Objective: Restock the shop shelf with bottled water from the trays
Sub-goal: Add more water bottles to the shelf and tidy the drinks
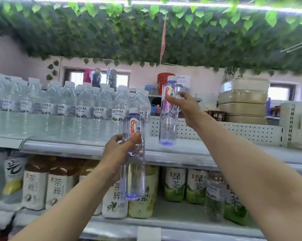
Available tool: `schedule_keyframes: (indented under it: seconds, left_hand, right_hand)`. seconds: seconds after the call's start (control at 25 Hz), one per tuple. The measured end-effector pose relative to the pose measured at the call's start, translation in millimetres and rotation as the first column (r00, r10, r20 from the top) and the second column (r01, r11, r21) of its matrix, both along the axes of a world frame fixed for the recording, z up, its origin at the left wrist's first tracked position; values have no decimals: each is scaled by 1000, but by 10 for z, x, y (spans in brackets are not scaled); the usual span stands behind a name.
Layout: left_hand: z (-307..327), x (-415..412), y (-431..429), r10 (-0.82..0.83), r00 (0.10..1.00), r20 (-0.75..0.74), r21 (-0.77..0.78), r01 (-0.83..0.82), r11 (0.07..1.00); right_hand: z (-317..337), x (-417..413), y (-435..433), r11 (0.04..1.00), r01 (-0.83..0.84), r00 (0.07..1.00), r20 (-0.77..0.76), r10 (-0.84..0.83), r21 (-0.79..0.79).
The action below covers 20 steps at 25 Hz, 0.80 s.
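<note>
Now mid-placing: my left grip (119, 152) clasps a clear violet-tinted plastic water bottle (133, 173) at seven o'clock of its twin (168, 122), which my right grip (183, 105) holds upright, low over the pale metal shelf (198, 150). Next, I judge, lower it squarely.

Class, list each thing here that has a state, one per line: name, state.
left hand: grips left bottle.
right hand: grips right bottle.
left bottle: capped, upright, off the shelf.
right bottle: capped, upright, over top shelf.
shelved water bottles: capped, upright, in rows.
</note>
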State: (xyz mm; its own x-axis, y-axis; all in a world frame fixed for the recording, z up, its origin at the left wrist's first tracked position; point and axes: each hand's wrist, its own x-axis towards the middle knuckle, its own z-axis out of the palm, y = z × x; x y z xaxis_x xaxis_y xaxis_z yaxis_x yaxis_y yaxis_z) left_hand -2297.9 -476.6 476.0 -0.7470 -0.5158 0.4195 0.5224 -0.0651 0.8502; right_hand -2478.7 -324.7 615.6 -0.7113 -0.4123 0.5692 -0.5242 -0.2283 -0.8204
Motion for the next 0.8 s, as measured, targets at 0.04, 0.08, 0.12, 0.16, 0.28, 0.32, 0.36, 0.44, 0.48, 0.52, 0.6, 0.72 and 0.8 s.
schedule_keyframes:
  seconds: [0.04, 0.08, 0.12, 0.16, 0.28, 0.32, 0.36, 0.44, 0.48, 0.52, 0.6, 0.72, 0.8]
  left_hand:
    - [28, -11, -13, 7, 1000, -1, -6, -7, 1000]
    - [47, -42, -44, 18, 1000, -5, -15, -18, 1000]
    - [57, -60, -65, 27, 1000, -7, -22, -27, 999]
    - [59, -74, -80, 33, 999, -11, -28, -33, 999]
    - [56, -92, -117, 54, 999, -6, -42, -54, 998]
    - [58, -107, -130, 57, 998, -8, -46, -57, 997]
    - [63, -120, -140, 55, 998, -11, -46, -55, 997]
    - [90, -156, -154, 52, 998, -30, -40, -54, 998]
    - [106, -177, -160, 59, 997, -40, -40, -60, 997]
    - [123, -191, -156, 69, 997, -43, -50, -71, 996]
    - [146, -216, -143, 83, 996, -42, -82, -86, 993]
    - [159, -258, -118, 91, 995, -33, -100, -94, 990]
    - [159, -289, -85, 92, 995, -32, -92, -95, 991]
  right_hand:
    - [-23, -72, -67, 1000, -3, 1000, 3, 3, 7]
    - [-47, -141, -148, 1000, -11, 1000, 1, 11, 18]
    - [-74, -195, -223, 999, -10, 1000, -5, 10, 36]
    - [-99, -238, -292, 999, -3, 1000, -12, 4, 52]
    - [-136, -335, -451, 999, 7, 1000, -12, -7, 53]
    - [-134, -378, -492, 999, 15, 1000, -12, -15, 52]
    - [-136, -407, -523, 998, 21, 1000, -14, -21, 51]
    - [-154, -499, -581, 999, 15, 1000, -12, -15, 52]
    - [-159, -536, -603, 998, 11, 1000, -9, -10, 60]
    - [-152, -563, -613, 998, 4, 1000, -9, -4, 69]
    - [-140, -601, -621, 997, -4, 1000, -14, 5, 82]
    - [-127, -610, -620, 994, -25, 1000, -8, 26, 104]
    - [-140, -655, -628, 992, -43, 999, -1, 43, 115]
